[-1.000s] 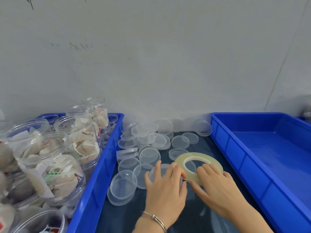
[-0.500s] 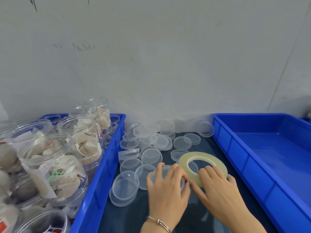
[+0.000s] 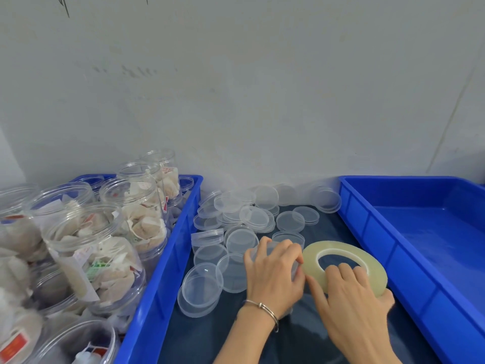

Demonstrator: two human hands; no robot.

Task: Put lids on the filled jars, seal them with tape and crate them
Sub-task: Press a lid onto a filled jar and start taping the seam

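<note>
Tape roll point(image 3: 367, 261) lies flat on dark cloth point(image 3: 231, 337). Right hand point(image 3: 351, 303) grips its near rim, fingers curled over. Left hand point(image 3: 273, 274), just left of roll, covers a clear lid point(image 3: 265, 248), fingertips pinching at the roll's left edge.

A small packing workbench, I'd say.
I see blue crates point(image 3: 409, 232), filled jars point(image 3: 91, 248), loose lids point(image 3: 241, 219) against a bare wall point(image 3: 236, 101).

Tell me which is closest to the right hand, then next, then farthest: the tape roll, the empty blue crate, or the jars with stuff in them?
1. Tape roll: under the right hand, which grips it.
2. Empty blue crate: just to its right.
3. Filled jars: far left, in the other crate.
</note>
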